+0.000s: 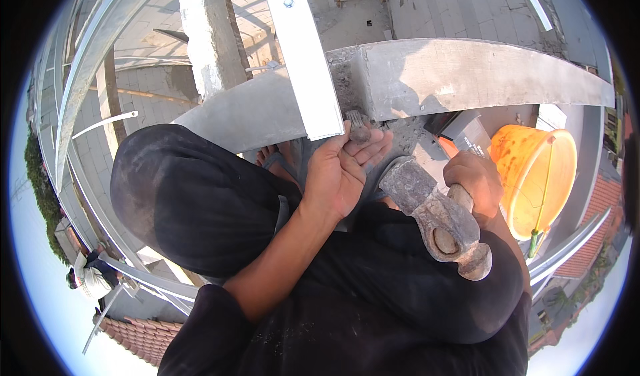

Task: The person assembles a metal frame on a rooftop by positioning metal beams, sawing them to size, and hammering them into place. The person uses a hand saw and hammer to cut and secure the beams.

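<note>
My left hand [343, 169] is closed around a grey steel chisel [358, 126], whose head sticks up near the end of a light metal profile strip [303, 56]. My right hand [475, 181] grips the wooden handle of a heavy, worn club hammer [437, 216], its head raised close to the camera, a little right of the chisel. Just behind both hands runs a grey concrete beam [467, 73]. My dark trousers fill the lower part of the picture, and a sandalled foot [270, 157] shows below the strip.
An orange bucket [540, 176] stands at the right beside a dark trowel blade [467, 133]. A rough concrete column [207, 36] rises at the upper left. Curved metal rails run along the left edge. Far below are tiled roofs and a person [90, 276] at the lower left.
</note>
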`<act>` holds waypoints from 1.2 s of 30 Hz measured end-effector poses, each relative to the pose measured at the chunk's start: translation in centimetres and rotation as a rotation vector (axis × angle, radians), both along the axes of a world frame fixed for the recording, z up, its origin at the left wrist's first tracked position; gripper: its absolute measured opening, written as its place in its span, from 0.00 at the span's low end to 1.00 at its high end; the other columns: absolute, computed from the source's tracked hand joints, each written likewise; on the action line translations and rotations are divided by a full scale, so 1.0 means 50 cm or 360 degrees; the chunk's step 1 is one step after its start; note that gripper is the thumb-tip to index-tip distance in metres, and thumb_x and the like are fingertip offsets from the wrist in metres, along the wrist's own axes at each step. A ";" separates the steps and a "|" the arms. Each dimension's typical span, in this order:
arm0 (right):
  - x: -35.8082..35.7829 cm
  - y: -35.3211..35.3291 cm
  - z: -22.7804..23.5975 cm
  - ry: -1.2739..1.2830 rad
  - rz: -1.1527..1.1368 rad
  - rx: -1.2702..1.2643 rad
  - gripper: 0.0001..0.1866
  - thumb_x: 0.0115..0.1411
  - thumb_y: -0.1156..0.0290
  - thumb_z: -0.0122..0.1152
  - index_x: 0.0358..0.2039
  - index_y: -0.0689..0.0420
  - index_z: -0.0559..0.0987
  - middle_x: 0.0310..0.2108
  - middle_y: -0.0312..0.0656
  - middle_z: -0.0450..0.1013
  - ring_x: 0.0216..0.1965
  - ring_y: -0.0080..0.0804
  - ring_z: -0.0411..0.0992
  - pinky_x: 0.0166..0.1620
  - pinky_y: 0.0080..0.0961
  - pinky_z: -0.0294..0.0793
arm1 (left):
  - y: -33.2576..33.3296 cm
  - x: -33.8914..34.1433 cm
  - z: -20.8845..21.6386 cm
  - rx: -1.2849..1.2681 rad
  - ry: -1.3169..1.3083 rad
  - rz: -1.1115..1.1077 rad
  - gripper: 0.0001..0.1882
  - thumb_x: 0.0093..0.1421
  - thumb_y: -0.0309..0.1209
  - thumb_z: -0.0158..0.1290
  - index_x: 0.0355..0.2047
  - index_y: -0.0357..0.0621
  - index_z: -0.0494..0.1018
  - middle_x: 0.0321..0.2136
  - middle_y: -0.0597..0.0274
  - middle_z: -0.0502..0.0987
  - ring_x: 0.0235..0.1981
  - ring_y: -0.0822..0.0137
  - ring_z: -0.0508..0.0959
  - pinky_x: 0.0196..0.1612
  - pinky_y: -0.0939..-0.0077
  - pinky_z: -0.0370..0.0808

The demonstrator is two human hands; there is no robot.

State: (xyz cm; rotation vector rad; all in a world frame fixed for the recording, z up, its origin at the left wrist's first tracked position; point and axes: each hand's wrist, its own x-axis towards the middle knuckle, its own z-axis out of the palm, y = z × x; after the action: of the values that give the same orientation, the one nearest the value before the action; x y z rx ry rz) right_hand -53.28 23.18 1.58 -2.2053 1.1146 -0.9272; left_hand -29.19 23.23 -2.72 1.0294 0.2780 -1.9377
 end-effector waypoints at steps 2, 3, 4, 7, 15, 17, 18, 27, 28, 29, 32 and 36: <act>-0.003 -0.005 -0.011 0.0228 0.0125 0.0126 0.19 0.49 0.66 0.76 0.36 0.57 0.75 0.28 0.41 0.74 0.25 0.41 0.76 0.25 0.36 0.72 | 0.000 -0.001 -0.008 -0.0005 0.0095 0.0035 0.20 0.77 0.40 0.43 0.46 0.30 0.73 0.44 0.49 0.80 0.60 0.48 0.76 0.69 0.52 0.69; 0.010 0.004 -0.013 0.0645 0.0035 0.0326 0.21 0.47 0.64 0.77 0.36 0.54 0.75 0.29 0.40 0.73 0.27 0.41 0.77 0.26 0.38 0.73 | -0.001 -0.002 -0.010 -0.0007 0.0143 0.0051 0.21 0.77 0.40 0.43 0.46 0.30 0.74 0.44 0.48 0.80 0.60 0.48 0.76 0.70 0.52 0.69; 0.012 0.004 -0.012 0.0601 0.0049 0.0319 0.21 0.47 0.63 0.78 0.36 0.54 0.75 0.28 0.40 0.73 0.27 0.41 0.77 0.26 0.38 0.73 | -0.002 -0.001 -0.009 0.0014 0.0161 0.0060 0.21 0.77 0.40 0.44 0.45 0.30 0.74 0.45 0.47 0.80 0.60 0.48 0.76 0.70 0.52 0.68; 0.021 0.005 0.019 0.0479 0.0099 0.0285 0.23 0.47 0.63 0.77 0.38 0.55 0.73 0.28 0.40 0.73 0.28 0.42 0.77 0.26 0.38 0.72 | -0.001 0.005 -0.003 0.0046 0.0134 0.0030 0.21 0.77 0.40 0.44 0.45 0.30 0.74 0.47 0.44 0.80 0.61 0.49 0.75 0.71 0.52 0.67; -0.002 0.023 -0.029 0.0606 0.0076 0.0394 0.22 0.48 0.63 0.76 0.38 0.55 0.72 0.28 0.40 0.71 0.27 0.44 0.76 0.28 0.40 0.72 | -0.007 -0.003 -0.006 0.0130 0.0032 -0.0023 0.21 0.76 0.40 0.45 0.46 0.28 0.74 0.46 0.41 0.81 0.62 0.48 0.75 0.72 0.52 0.65; 0.004 0.023 -0.010 0.0489 0.0106 0.0272 0.23 0.48 0.63 0.76 0.38 0.55 0.72 0.27 0.40 0.71 0.27 0.44 0.76 0.27 0.39 0.72 | -0.004 -0.001 -0.005 0.0096 0.0009 -0.0028 0.21 0.76 0.40 0.45 0.45 0.29 0.73 0.44 0.42 0.81 0.61 0.48 0.76 0.71 0.52 0.66; 0.008 0.024 -0.001 0.0430 0.0121 0.0212 0.23 0.47 0.64 0.76 0.38 0.55 0.72 0.27 0.41 0.71 0.26 0.43 0.76 0.27 0.39 0.72 | -0.003 0.000 -0.006 0.0080 -0.0002 -0.0031 0.20 0.76 0.39 0.45 0.45 0.29 0.73 0.43 0.43 0.81 0.60 0.48 0.76 0.71 0.52 0.67; 0.002 0.050 -0.039 0.0591 0.0124 0.0273 0.19 0.46 0.67 0.73 0.36 0.56 0.73 0.27 0.39 0.69 0.27 0.41 0.75 0.28 0.39 0.72 | 0.003 -0.003 -0.007 -0.0039 -0.0070 -0.0108 0.19 0.75 0.37 0.45 0.45 0.28 0.72 0.40 0.47 0.82 0.59 0.47 0.77 0.71 0.50 0.67; 0.003 0.054 -0.035 0.0505 0.0116 0.0214 0.19 0.47 0.66 0.73 0.35 0.56 0.72 0.27 0.40 0.69 0.27 0.41 0.75 0.28 0.39 0.72 | 0.005 -0.003 -0.007 -0.0047 -0.0096 -0.0105 0.19 0.75 0.37 0.45 0.45 0.29 0.73 0.39 0.47 0.82 0.58 0.47 0.77 0.71 0.50 0.67; 0.005 0.053 -0.025 0.0419 0.0108 0.0155 0.20 0.47 0.66 0.73 0.35 0.56 0.72 0.27 0.40 0.69 0.27 0.41 0.75 0.28 0.39 0.72 | 0.003 -0.004 -0.005 -0.0054 -0.0121 -0.0102 0.18 0.75 0.37 0.46 0.45 0.29 0.73 0.39 0.47 0.82 0.58 0.47 0.78 0.71 0.50 0.67; 0.012 0.057 -0.014 0.0178 0.0067 0.0002 0.21 0.47 0.65 0.74 0.35 0.56 0.71 0.26 0.40 0.68 0.26 0.41 0.74 0.27 0.38 0.72 | 0.007 0.000 -0.028 -0.0125 -0.0088 -0.0102 0.18 0.75 0.37 0.45 0.44 0.30 0.73 0.39 0.48 0.82 0.58 0.47 0.77 0.71 0.51 0.67; 0.003 0.051 -0.046 0.0548 0.0034 0.0286 0.20 0.49 0.64 0.73 0.35 0.57 0.72 0.27 0.41 0.71 0.27 0.43 0.76 0.27 0.38 0.73 | -0.006 -0.009 -0.010 0.0026 -0.0071 -0.0103 0.18 0.75 0.37 0.46 0.42 0.28 0.72 0.39 0.45 0.82 0.59 0.47 0.77 0.71 0.52 0.67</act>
State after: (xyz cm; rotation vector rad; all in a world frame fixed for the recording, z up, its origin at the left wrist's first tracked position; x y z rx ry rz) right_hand -53.14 25.73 -0.72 -2.2722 1.2682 -0.4255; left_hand -29.64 22.93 -3.22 1.1034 0.2383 -1.9704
